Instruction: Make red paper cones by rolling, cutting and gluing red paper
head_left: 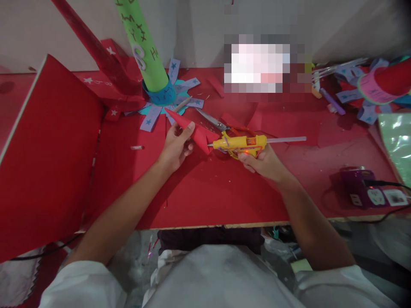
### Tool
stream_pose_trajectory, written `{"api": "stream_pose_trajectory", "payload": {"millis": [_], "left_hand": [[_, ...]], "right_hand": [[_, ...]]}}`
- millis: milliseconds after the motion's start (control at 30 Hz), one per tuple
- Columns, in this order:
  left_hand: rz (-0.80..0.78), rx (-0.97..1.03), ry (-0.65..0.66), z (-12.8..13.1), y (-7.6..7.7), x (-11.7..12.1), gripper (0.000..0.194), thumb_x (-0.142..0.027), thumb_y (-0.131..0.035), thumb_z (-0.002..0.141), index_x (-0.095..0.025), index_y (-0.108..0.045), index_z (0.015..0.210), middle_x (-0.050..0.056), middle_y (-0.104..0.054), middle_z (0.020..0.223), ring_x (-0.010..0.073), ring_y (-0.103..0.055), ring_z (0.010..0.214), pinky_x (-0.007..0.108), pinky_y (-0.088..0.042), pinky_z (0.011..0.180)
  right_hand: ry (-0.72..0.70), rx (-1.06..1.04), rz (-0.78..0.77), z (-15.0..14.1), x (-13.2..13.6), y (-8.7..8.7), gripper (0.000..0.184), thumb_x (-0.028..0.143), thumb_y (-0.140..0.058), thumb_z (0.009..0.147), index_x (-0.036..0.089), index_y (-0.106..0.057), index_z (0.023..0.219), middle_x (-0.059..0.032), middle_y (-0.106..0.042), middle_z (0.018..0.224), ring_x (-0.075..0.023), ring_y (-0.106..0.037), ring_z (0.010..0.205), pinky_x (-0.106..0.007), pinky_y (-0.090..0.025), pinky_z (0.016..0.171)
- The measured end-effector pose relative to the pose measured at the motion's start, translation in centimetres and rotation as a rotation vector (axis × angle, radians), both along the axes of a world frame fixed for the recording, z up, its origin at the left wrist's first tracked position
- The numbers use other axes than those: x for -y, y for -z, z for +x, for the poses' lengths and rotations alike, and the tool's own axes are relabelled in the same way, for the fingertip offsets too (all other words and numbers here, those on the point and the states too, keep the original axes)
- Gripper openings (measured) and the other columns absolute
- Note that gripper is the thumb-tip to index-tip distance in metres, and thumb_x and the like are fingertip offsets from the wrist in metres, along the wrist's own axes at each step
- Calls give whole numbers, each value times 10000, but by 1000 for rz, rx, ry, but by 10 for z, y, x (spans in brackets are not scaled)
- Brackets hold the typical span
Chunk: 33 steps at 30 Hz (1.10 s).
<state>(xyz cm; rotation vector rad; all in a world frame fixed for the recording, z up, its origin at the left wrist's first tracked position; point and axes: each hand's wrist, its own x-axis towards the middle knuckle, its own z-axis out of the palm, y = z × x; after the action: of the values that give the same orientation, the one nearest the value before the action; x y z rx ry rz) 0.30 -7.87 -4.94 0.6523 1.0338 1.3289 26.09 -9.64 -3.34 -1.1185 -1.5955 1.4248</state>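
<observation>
Pinched in my left hand (178,145) is a folded red paper cone (201,136), its pointed end toward the upper left. My right hand (265,162) grips a yellow hot glue gun (239,143) with a lit orange light and a clear glue stick (287,139) sticking out of its back. The gun's metal nozzle is at the cone's wide right edge; whether it touches the paper I cannot tell. Just beyond lie scissors (212,119) with orange handles, partly hidden by the gun. A pencil-like stick (183,104) lies behind the cone.
A green lettered paper tube (143,47) stands in a blue base at the back left, beside a red one (93,40). A red board (54,158) rises at left. At right are a purple power socket (358,186) with cables and a pink-collared paper piece (374,87).
</observation>
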Motion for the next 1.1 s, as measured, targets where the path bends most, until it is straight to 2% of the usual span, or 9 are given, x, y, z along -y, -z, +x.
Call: {"api": "stream_pose_trajectory", "payload": {"millis": [300, 467, 667, 833, 1100], "left_hand": [[-4, 21, 7, -2, 0, -1, 629, -505, -1029, 627, -218, -540, 900, -91, -618, 655, 18, -475, 395, 165, -182, 311], [-9, 21, 2, -2, 0, -1, 604, -492, -1022, 646, -222, -542, 894, -89, -613, 656, 16, -468, 396, 170, -180, 311], [3, 36, -7, -3, 2, -2, 633, -509, -1038, 604, -226, -544, 881, -90, -605, 664, 11, -459, 400, 159, -187, 313], [-9, 26, -14, -3, 1, -2, 615, -508, -1024, 638, -228, -528, 869, -87, -596, 656, 10, -447, 405, 155, -194, 316], [-24, 47, -43, -4, 2, -3, 555, -464, -994, 718, -223, -531, 906, -102, -520, 602, 19, -455, 399, 174, -157, 329]], "right_hand": [[-4, 4, -12, 1, 0, -2, 340, 546, -857, 841, 248, -692, 834, 51, -431, 494, -163, -540, 544, -253, -351, 426], [-2, 5, -10, 2, -1, -1, 338, 548, -866, 827, 248, -710, 848, 31, -479, 508, -192, -599, 585, -266, -408, 453], [-10, 6, -18, 3, 0, -1, 286, 491, -870, 830, 245, -730, 869, 33, -489, 523, -179, -586, 587, -259, -398, 456], [-17, -16, -27, 3, 0, 1, 290, 501, -866, 839, 247, -759, 930, 30, -509, 555, -164, -562, 570, -252, -394, 447], [-13, -14, -16, 2, 3, -1, 293, 526, -866, 857, 262, -750, 912, 42, -440, 515, -167, -532, 553, -261, -381, 443]]}}
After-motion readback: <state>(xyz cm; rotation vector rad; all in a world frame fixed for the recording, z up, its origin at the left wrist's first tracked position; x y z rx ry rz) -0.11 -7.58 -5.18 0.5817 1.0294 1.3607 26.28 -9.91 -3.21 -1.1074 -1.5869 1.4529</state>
